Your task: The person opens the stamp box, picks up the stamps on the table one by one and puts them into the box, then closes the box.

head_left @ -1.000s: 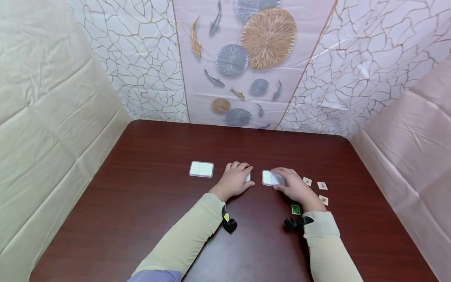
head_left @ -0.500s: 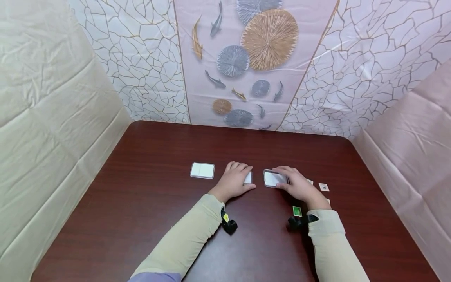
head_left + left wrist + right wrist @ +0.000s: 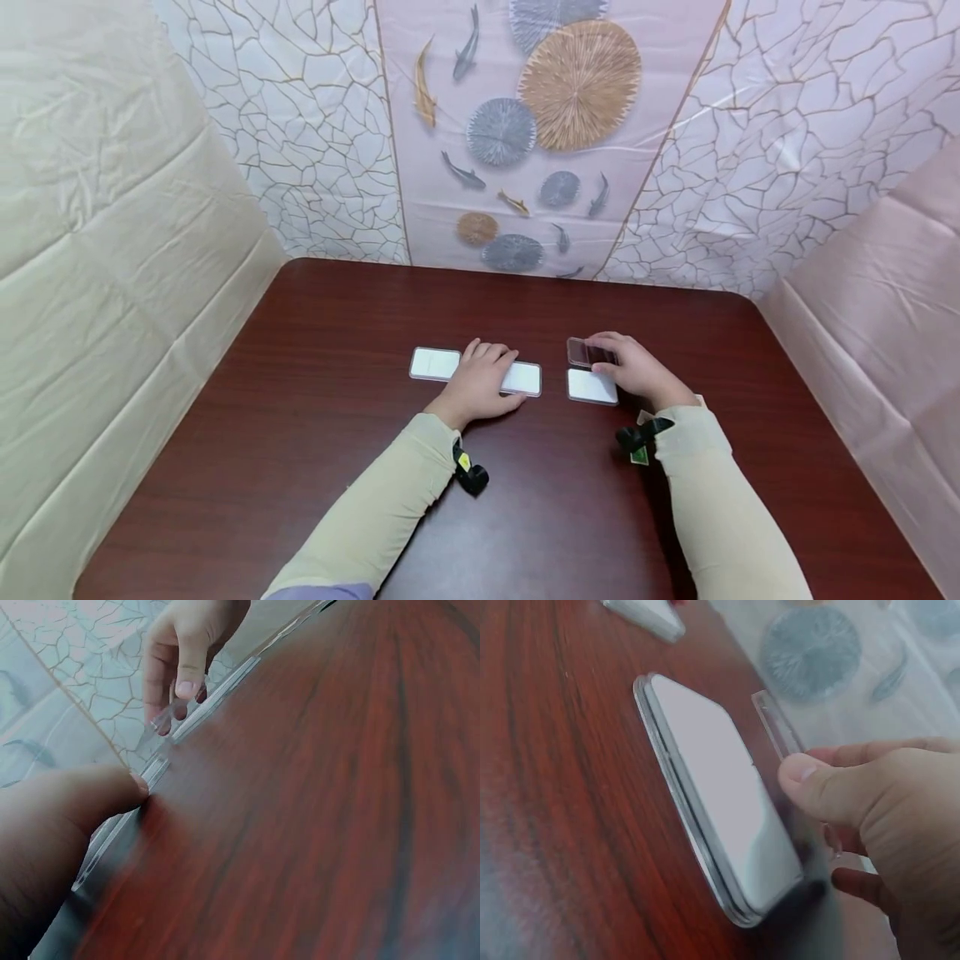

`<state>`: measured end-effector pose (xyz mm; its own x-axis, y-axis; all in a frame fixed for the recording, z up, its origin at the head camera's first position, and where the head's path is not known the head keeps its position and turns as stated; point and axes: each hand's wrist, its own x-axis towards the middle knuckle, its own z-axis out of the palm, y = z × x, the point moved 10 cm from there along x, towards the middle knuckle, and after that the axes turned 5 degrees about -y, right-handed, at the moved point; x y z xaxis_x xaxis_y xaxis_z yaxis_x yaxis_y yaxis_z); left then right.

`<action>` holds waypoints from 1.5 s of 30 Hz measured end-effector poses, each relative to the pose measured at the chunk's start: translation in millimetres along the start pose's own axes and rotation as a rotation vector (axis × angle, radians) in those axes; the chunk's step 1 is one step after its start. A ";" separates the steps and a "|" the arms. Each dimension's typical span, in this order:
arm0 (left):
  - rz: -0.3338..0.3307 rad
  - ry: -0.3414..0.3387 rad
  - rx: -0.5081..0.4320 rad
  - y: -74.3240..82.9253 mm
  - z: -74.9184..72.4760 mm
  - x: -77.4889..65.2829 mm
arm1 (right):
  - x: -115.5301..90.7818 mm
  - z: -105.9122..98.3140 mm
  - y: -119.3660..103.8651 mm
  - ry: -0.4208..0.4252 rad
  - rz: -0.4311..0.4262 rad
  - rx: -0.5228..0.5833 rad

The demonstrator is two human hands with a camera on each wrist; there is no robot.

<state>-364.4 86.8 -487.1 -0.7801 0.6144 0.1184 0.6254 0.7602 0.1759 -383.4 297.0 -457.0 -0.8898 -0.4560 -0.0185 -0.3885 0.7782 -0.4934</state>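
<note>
My right hand [image 3: 637,367] pinches a clear plastic lid [image 3: 578,352] between thumb and fingers. The lid is just behind a flat white case [image 3: 591,387] with a transparent rim; both also show in the right wrist view, lid [image 3: 774,724] and case [image 3: 712,787]. My left hand [image 3: 480,382] rests with spread fingers over the left part of a middle white case [image 3: 522,378], its thumb at the near edge. The left wrist view shows that thumb touching the clear rim of the case [image 3: 112,829]. Another white case [image 3: 435,364] lies left of this hand, partly covered.
A small green stamp-like square [image 3: 640,456] lies beneath the right wrist's black camera mount [image 3: 643,434]. Pale squares are mostly hidden by the right sleeve [image 3: 697,442]. Patterned cloth [image 3: 502,167] rises behind the dark red table [image 3: 480,308].
The clear lid has come off the right case and moved behind it with my right hand. My left hand has shifted left, uncovering more of the middle case.
</note>
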 end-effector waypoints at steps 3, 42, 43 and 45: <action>0.014 0.013 -0.002 -2.7 -0.3 -1.8 | 8.1 2.1 5.4 0.006 0.006 -0.009; 0.099 0.023 0.006 0.2 -8.2 -0.5 | -22.1 -12.8 -33.6 0.255 0.048 0.095; 0.105 0.027 0.003 0.9 -9.0 0.3 | -19.5 -7.2 -39.0 0.248 0.037 0.088; 0.101 0.034 0.003 0.7 -9.7 1.9 | -15.4 3.2 -48.0 0.239 0.038 0.072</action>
<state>-365.6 86.5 -477.3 -0.7134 0.6802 0.1683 0.7007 0.6956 0.1587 -350.4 265.3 -435.8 -0.9380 -0.3056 0.1634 -0.3434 0.7560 -0.5573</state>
